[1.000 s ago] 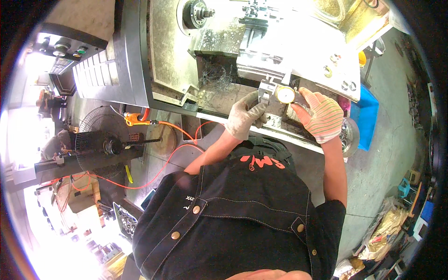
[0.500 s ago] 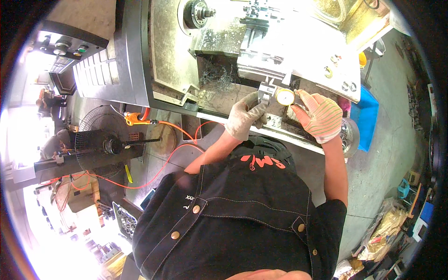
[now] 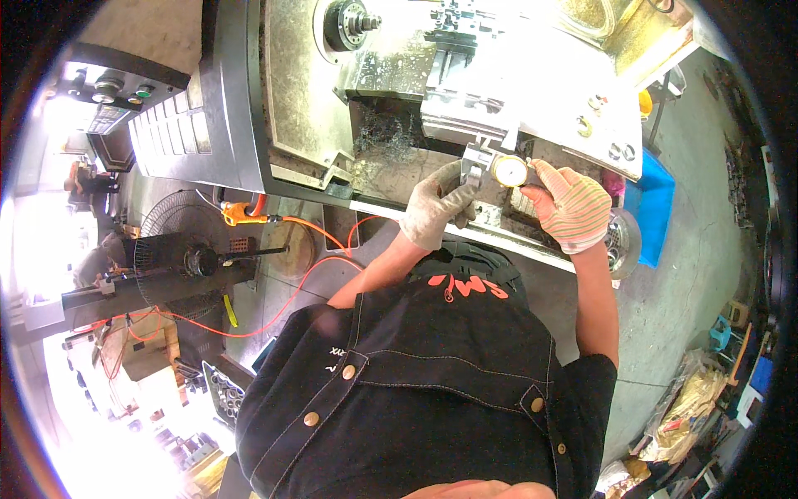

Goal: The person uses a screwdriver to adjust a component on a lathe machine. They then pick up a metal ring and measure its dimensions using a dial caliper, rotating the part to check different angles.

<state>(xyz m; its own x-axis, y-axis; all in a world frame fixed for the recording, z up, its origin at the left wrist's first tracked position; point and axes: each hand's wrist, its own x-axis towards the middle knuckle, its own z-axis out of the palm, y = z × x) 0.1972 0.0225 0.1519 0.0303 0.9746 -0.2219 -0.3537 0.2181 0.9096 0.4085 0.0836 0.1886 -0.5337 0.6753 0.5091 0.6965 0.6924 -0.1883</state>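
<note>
- The person's left hand [image 3: 436, 204], in a grey work glove, is clenched around the jaw end of a dial caliper [image 3: 497, 170], its fingers curled over the small metal part at the caliper's tip
- The right hand [image 3: 573, 208], in a striped knit glove, grips the caliper's beam just to the 3 o'clock side of the round pale dial, thumb lying toward the dial
- The caliper lies between the two hands, at 12 o'clock from the person's chest, held just over the front edge of the lathe [image 3: 399, 91]
- At 12 o'clock from the left hand, a dark tray of the lathe bed holds tangled metal swarf [image 3: 386, 137]
- The lathe's chuck [image 3: 345, 21] sits at 11 o'clock from the hands, well apart from them
- A grey control panel [image 3: 170, 125] with rows of keys stands at 9 o'clock from the lathe bed
- An orange air gun [image 3: 241, 214] with a coiling orange hose [image 3: 320, 237] hangs at 9 o'clock from the left hand
- A floor fan [image 3: 183, 258] stands at 8 o'clock from the left hand, well apart
- A blue bin [image 3: 657, 208] sits at 3 o'clock from the right hand, near it
- The person wears a dark apron with metal snaps [image 3: 424, 382]
</note>
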